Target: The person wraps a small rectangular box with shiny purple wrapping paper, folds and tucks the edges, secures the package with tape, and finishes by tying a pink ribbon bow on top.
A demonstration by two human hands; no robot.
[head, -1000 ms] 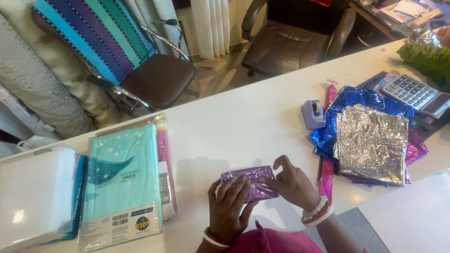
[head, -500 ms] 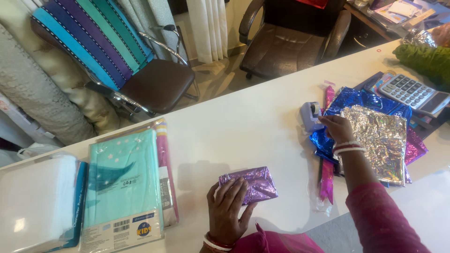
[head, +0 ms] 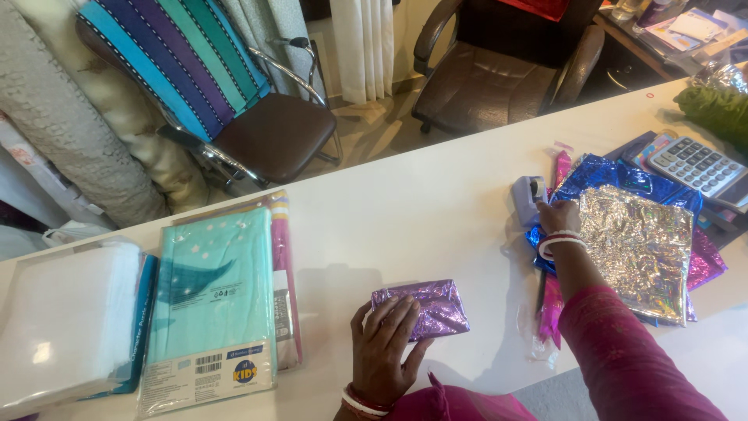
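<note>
Left hand [head: 382, 343]: flat, fingers together, pressed on the near end of a purple foil-wrapped parcel [head: 425, 306] lying on the white counter [head: 421, 210]. Right hand [head: 558, 215]: stretched out to a lilac tape dispenser [head: 528, 196], fingertips at its front; grip cannot be told. Beside the dispenser: stacked foil sheets, silver [head: 635, 245] over blue [head: 615, 175]. Calculator [head: 697, 166] beyond. Packaged teal cloth [head: 210, 292] at left.

left hand [head: 383, 343] flat, fingers spread, right hand [head: 558, 217] extended forward
</note>
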